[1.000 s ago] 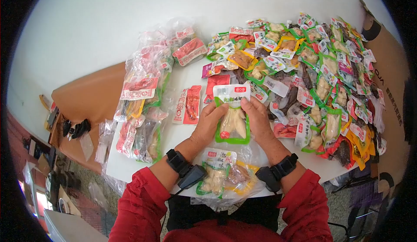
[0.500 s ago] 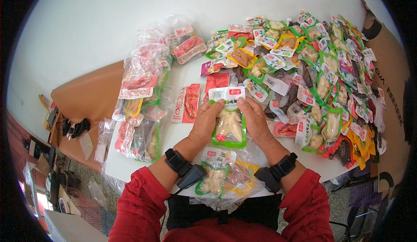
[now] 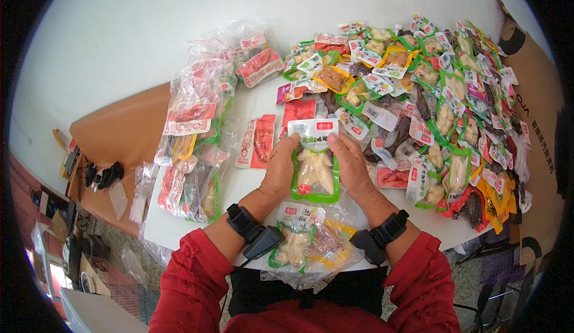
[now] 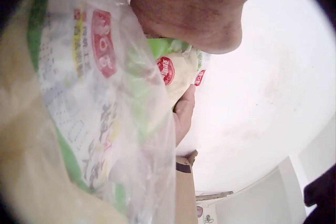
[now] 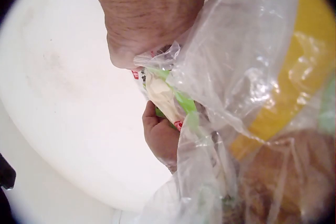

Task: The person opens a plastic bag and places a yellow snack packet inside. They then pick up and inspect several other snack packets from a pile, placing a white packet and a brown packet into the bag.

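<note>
Both hands hold a green-edged, vacuum-sealed packet of pale food, perhaps chicken feet (image 3: 315,168), label end away from the body. My left hand (image 3: 280,168) grips its left side, thumb at the upper left corner. On the opposite side my right hand (image 3: 350,162) grips it, thumb by the label's right edge; the other fingers are largely hidden. Closer to the body lies a clear plastic bag (image 3: 341,261) containing a similar green-edged packet (image 3: 293,246) and a yellow-edged one. In both wrist views, clear plastic covers part of the held packet.
A large heap of mixed food packets (image 3: 418,94) covers the table's right side. Filled clear bags (image 3: 191,130) line the left. Two red packets (image 3: 263,141) lie just beyond the hands. A brown cardboard box (image 3: 538,153) stands at the right edge.
The held packet has come slightly toward the body and straightened. My left thumb has slid from the packet's front to its upper left edge.
</note>
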`<state>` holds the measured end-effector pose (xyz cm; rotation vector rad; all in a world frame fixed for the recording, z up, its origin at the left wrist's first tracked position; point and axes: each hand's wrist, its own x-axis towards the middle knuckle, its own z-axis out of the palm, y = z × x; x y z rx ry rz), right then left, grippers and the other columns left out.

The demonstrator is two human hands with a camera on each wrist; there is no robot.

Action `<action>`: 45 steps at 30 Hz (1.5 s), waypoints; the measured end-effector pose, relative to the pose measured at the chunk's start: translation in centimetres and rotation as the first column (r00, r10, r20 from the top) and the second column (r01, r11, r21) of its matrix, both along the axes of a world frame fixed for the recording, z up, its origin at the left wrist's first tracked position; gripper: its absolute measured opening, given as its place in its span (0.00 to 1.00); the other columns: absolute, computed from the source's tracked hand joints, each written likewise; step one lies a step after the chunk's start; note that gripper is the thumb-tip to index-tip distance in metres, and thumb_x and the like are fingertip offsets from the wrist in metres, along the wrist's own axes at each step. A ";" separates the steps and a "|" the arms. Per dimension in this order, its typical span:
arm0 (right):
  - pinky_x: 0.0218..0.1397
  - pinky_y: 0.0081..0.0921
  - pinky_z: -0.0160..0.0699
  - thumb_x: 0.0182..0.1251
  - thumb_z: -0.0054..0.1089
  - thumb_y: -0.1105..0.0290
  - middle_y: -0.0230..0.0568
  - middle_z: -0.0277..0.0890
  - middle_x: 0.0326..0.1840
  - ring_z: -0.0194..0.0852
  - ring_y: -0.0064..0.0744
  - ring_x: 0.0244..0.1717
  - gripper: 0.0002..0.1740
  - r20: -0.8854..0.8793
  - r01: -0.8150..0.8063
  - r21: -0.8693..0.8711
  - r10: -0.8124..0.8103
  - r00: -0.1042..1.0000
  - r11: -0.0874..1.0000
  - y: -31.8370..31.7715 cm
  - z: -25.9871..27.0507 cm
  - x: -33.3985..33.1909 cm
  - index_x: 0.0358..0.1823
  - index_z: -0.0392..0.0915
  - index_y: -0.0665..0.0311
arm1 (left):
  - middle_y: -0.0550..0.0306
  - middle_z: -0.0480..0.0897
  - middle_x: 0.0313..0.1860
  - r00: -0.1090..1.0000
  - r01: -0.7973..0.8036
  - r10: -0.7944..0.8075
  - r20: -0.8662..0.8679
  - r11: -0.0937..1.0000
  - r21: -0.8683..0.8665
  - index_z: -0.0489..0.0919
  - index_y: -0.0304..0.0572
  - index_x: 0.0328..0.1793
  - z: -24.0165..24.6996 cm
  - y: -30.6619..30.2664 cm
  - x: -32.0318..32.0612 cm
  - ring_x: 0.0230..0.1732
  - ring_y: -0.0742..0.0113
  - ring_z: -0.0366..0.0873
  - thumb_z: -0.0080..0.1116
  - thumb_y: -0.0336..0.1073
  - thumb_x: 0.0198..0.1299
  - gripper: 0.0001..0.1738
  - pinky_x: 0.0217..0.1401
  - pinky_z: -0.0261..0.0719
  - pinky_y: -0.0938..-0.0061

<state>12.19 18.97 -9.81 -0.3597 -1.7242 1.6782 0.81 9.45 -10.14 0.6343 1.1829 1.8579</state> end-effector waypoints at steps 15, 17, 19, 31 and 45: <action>0.42 0.18 0.64 0.66 0.42 0.59 0.34 0.72 0.32 0.65 0.20 0.35 0.19 -0.041 0.010 -0.006 -0.010 0.999 1.000 -0.2 0.3 -0.1 0.40 0.73 0.70 | 0.60 0.73 0.35 1.000 0.001 -0.001 -0.027 1.000 -0.020 0.73 0.36 0.39 -0.5 0.1 -0.4 0.39 0.74 0.67 0.39 0.42 0.63 0.17 0.47 0.65 0.77; 0.42 0.19 0.64 0.66 0.42 0.58 0.34 0.72 0.32 0.65 0.20 0.35 0.19 -0.032 0.012 -0.007 -0.012 0.999 1.000 -0.4 0.7 0.0 0.40 0.73 0.70 | 0.60 0.73 0.35 0.998 -0.004 0.001 -0.064 0.999 -0.038 0.73 0.36 0.39 -0.5 0.1 -0.4 0.39 0.74 0.67 0.38 0.42 0.63 0.17 0.47 0.65 0.77; 0.42 0.19 0.64 0.66 0.42 0.58 0.34 0.73 0.33 0.65 0.20 0.36 0.19 -0.023 0.014 -0.008 -0.015 1.000 1.000 -0.3 0.6 0.1 0.40 0.73 0.70 | 0.60 0.73 0.35 0.999 -0.019 0.018 -0.045 1.000 -0.019 0.73 0.36 0.38 -0.4 0.1 -0.2 0.39 0.74 0.67 0.38 0.42 0.63 0.17 0.46 0.65 0.77; 0.45 0.21 0.65 0.67 0.41 0.57 0.34 0.73 0.35 0.66 0.21 0.37 0.20 -0.035 0.206 -0.064 -0.208 0.977 0.976 0.5 0.6 0.3 0.38 0.74 0.69 | 0.59 0.79 0.37 0.983 0.181 -0.179 -0.046 0.981 0.067 0.75 0.35 0.46 0.7 0.0 0.7 0.35 0.77 0.75 0.45 0.42 0.63 0.16 0.39 0.73 0.82; 0.48 0.27 0.71 0.60 0.53 0.60 0.39 0.69 0.50 0.70 0.28 0.48 0.23 -0.291 -0.508 -0.378 0.421 0.859 0.774 0.8 1.4 0.5 0.55 0.64 0.62 | 0.56 0.72 0.25 0.892 0.451 -0.451 0.045 0.893 0.007 0.71 0.39 0.32 -0.4 0.4 0.0 0.25 0.70 0.67 0.36 0.49 0.65 0.21 0.28 0.65 0.78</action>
